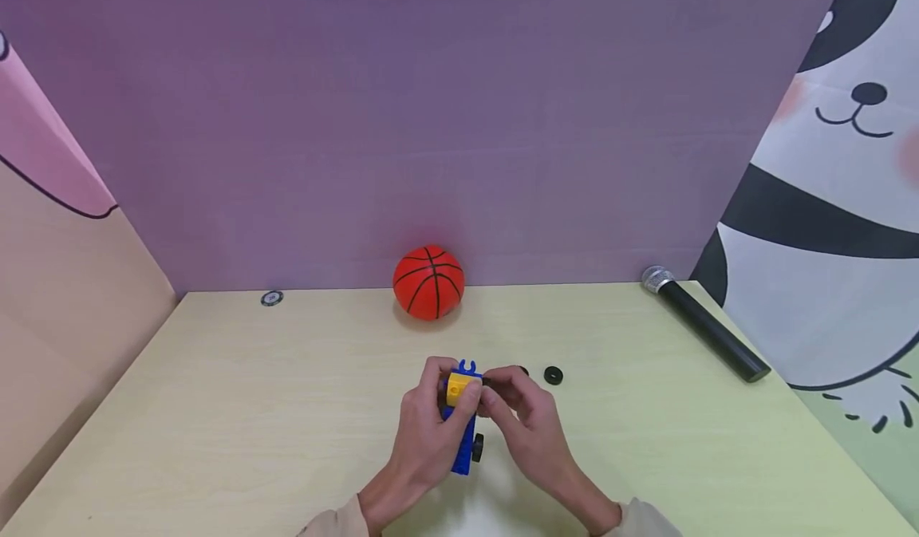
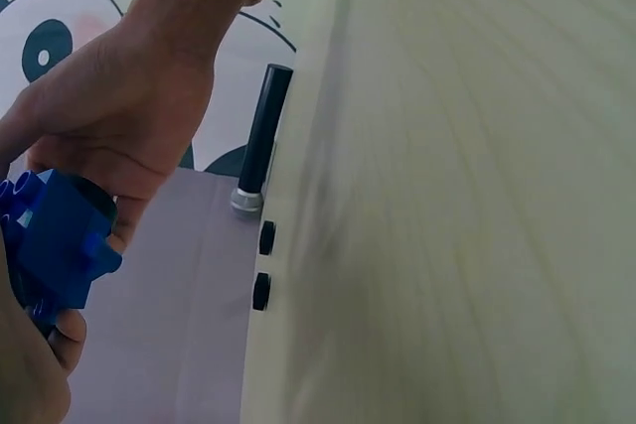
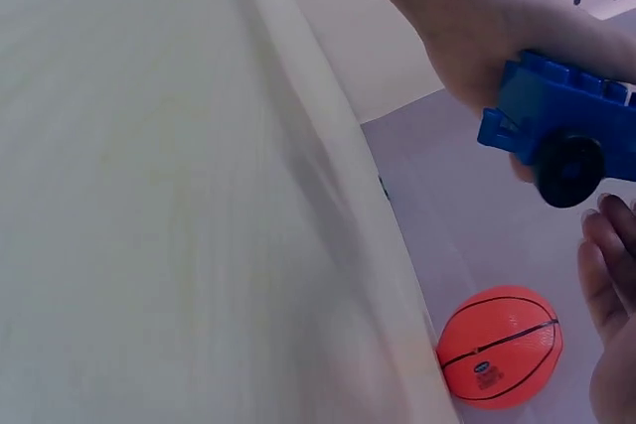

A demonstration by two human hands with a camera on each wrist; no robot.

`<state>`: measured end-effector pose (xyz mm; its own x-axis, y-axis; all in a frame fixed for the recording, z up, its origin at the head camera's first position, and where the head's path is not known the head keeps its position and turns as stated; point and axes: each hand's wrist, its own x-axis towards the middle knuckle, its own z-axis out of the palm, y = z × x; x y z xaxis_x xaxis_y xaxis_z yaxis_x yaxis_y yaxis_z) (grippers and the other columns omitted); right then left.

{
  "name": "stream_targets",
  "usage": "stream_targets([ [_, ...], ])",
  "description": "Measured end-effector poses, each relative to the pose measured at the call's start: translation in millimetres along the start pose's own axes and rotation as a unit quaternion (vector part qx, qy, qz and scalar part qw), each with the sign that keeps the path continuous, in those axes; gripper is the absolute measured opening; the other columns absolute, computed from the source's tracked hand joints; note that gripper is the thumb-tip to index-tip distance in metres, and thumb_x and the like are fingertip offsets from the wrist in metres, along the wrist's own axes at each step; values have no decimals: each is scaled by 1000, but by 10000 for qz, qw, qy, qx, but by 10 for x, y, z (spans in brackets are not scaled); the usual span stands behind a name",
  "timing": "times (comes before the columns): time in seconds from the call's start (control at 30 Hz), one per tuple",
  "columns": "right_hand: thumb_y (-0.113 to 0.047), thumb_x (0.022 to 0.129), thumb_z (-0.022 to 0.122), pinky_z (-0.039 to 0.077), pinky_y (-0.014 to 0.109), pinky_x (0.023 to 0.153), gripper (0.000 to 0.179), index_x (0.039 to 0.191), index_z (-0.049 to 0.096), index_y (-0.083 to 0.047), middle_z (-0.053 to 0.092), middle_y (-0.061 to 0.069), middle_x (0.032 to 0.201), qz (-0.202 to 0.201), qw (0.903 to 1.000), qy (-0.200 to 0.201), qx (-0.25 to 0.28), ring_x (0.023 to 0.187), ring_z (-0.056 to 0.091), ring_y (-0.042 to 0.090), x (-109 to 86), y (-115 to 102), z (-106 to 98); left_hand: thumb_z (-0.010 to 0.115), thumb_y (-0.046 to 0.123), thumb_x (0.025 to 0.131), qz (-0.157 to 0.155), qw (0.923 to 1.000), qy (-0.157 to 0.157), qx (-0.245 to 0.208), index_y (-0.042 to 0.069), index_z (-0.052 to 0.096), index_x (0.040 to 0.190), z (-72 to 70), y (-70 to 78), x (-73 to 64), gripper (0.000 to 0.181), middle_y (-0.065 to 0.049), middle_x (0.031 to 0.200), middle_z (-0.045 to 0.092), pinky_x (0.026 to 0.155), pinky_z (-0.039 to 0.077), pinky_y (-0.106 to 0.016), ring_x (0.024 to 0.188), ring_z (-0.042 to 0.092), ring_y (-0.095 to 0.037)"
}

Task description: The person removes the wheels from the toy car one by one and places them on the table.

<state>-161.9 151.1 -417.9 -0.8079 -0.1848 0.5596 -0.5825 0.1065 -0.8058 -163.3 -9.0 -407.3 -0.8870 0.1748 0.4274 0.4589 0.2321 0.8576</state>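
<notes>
A toy car of building blocks is gripped in my left hand (image 1: 428,419), its thumb lying along the yellow block (image 1: 455,390) on top. The car's blue base (image 1: 463,451) points toward me, and a black wheel (image 1: 478,448) sits on its right side at the near end. At the far end, a blue two-pronged piece (image 1: 467,366) sticks out. My right hand (image 1: 530,424) pinches a small dark piece, apparently a wheel, against the car's right side; the fingers mostly hide it. In the right wrist view, the blue base (image 3: 542,101) shows a mounted wheel (image 3: 569,170).
Two loose black wheels lie beyond my right hand, one of them (image 1: 553,375) fully visible. A red toy basketball (image 1: 428,283) stands at the table's back edge. A black microphone (image 1: 711,328) lies at the right, and a round chip (image 1: 272,298) at the back left.
</notes>
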Motion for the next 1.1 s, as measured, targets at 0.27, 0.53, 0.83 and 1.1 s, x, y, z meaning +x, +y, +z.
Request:
stream_targets([
  [0.27,11,97,61,60,30,76,23,117,66,2,72,9,103,-757,9945,69,-714,85,70,14,49,-2,3,59,30,106,-178,9993,-149,-277,10,51,120,-30,-45,6,26,-4,98,72,73,56,-28,80,67,-14],
  [0.53,9,93,64,58,29,76,24,115,67,-2,72,3,99,-746,9900,248,-1173,80,67,13,38,16,-35,62,32,105,-521,9949,-479,-718,9,51,126,-42,-73,19,33,-4,104,75,85,56,-30,87,71,-16],
  [0.83,3,103,58,58,29,85,22,125,61,3,68,14,111,282,9995,-117,-109,92,69,17,37,-9,-134,67,33,103,-589,9927,-574,-887,11,53,129,-48,-76,25,37,-1,104,74,83,56,-31,86,69,-17],
  [1.1,7,103,56,58,28,83,21,123,60,5,65,17,112,60,9996,-260,95,92,67,16,62,3,-202,69,30,102,-510,9918,-724,-926,11,53,135,-78,-86,34,42,0,107,74,81,56,-29,85,68,-17],
])
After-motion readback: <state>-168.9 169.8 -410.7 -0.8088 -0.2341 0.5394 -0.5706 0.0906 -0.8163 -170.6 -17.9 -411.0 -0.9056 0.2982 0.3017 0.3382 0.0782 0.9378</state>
